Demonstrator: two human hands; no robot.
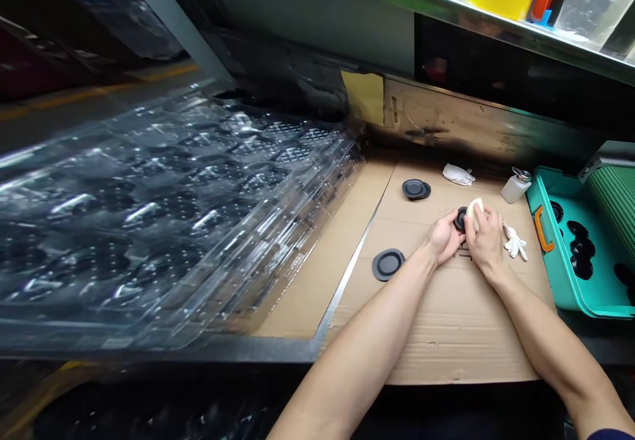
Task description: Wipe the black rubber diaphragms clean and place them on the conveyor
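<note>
My left hand is closed around the edge of a round black part, holding it above the cardboard. Against the part's right side, my right hand grips a pale cream pad; whether it is sponge or folded cloth I cannot tell. To the left on the cardboard lie a grey-black oval part and, farther back, another dark round part that seems stacked on a second. A white glove lies just right of my right hand.
Stacked clear plastic trays fill the left side. At the right stands a teal bin with an orange handle and black parts inside. A white pump bottle and a crumpled white cloth sit behind my hands. A shelf edge overhangs.
</note>
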